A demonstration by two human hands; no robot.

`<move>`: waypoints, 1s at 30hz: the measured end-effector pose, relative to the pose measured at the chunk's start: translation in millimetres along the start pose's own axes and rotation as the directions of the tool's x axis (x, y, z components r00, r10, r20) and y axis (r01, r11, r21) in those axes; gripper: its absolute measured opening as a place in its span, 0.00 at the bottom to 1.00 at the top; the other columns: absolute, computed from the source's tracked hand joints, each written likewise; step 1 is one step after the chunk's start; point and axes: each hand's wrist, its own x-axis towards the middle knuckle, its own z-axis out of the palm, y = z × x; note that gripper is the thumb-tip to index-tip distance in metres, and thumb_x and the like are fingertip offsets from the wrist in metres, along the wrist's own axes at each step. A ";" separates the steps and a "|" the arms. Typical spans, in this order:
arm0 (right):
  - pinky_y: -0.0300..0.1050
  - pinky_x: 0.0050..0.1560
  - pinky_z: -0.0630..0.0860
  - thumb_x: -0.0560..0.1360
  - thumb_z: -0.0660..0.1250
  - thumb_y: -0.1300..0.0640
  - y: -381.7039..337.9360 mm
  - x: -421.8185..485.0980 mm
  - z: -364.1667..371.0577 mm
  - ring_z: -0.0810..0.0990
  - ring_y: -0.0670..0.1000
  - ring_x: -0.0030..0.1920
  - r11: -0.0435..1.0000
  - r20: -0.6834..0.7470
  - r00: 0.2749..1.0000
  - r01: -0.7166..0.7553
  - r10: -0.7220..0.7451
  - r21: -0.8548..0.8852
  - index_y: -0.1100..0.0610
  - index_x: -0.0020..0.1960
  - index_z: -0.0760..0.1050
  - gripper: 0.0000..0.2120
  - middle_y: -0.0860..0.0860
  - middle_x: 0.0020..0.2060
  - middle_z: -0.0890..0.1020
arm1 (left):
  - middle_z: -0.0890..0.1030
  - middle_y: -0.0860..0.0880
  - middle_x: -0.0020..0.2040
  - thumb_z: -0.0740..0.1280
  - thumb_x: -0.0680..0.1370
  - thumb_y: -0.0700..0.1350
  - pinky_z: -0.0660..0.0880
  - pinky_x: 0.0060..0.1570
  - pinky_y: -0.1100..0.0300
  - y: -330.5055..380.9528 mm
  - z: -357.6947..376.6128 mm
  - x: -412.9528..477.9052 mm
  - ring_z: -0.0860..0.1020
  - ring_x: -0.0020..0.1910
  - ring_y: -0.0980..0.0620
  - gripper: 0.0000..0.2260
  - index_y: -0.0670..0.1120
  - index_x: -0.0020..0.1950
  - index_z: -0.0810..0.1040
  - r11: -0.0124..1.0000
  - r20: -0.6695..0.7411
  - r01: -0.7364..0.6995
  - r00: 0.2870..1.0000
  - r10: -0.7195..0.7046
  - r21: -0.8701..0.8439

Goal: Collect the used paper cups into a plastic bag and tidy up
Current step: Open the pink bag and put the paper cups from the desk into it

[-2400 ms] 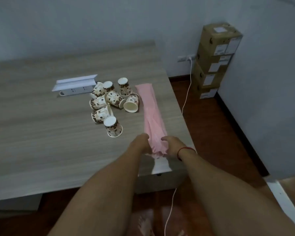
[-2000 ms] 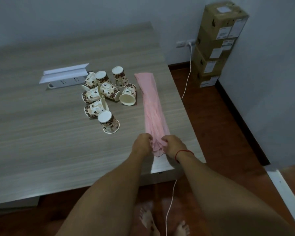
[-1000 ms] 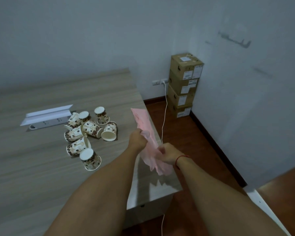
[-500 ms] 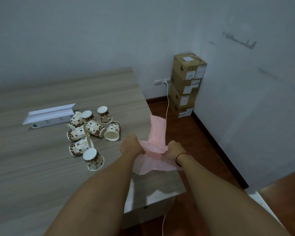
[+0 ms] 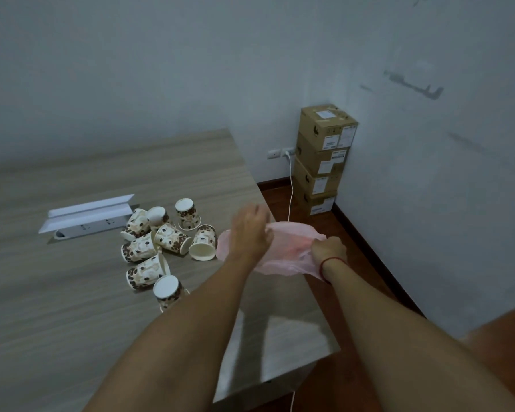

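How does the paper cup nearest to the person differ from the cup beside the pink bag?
The nearest cup stands upside down; the cup beside the pink bag lies on its side. The nearest cup shows its closed white base, the other its open mouth. Both carry the same brown print.

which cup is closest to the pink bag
The cup tipped over with its open white mouth toward the camera, at the right edge of the group, beside the pink bag. The other cups lie farther left.

Dim, bluish light; left hand (image 5: 250, 230) motion-blurred; wide-angle edges bend.
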 end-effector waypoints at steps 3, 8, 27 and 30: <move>0.51 0.59 0.74 0.79 0.58 0.58 -8.3 1.1 1.4 0.77 0.62 0.61 0.996 0.006 0.999 -0.033 0.033 0.082 0.65 0.67 0.70 0.19 0.62 0.63 0.76 | 0.76 0.49 0.39 0.69 0.76 0.45 0.71 0.44 0.58 13.0 -0.1 3.5 0.73 0.40 0.52 0.10 0.47 0.36 0.72 0.984 0.244 -0.068 0.964 0.108 -0.164; 0.48 0.52 0.76 0.76 0.62 0.62 -7.5 8.8 3.2 0.80 0.62 0.56 0.982 0.018 1.000 0.001 -0.004 0.187 0.67 0.60 0.76 0.15 0.63 0.56 0.81 | 0.64 0.45 0.77 0.67 0.77 0.48 0.60 0.72 0.40 -12.1 46.8 -5.1 0.64 0.75 0.43 0.28 0.55 0.76 0.63 0.998 0.636 0.045 0.769 -0.067 0.050; 0.48 0.43 0.79 0.77 0.61 0.50 -12.1 54.4 32.1 0.83 0.59 0.45 0.951 0.054 0.969 0.246 -0.241 -0.187 0.61 0.48 0.81 0.16 0.59 0.45 0.84 | 0.35 0.40 0.79 0.65 0.77 0.59 0.39 0.73 0.34 -54.8 67.6 29.6 0.38 0.77 0.32 0.43 0.57 0.78 0.35 0.931 0.769 0.096 0.538 -0.347 0.353; 0.50 0.48 0.79 0.78 0.59 0.51 -20.5 51.8 36.5 0.82 0.61 0.49 0.943 -0.020 0.967 0.245 -0.255 -0.224 0.61 0.52 0.80 0.16 0.60 0.49 0.83 | 0.44 0.41 0.80 0.70 0.73 0.60 0.51 0.73 0.33 -48.7 68.7 38.4 0.48 0.78 0.35 0.47 0.56 0.79 0.39 0.941 0.732 0.110 0.602 -0.319 0.319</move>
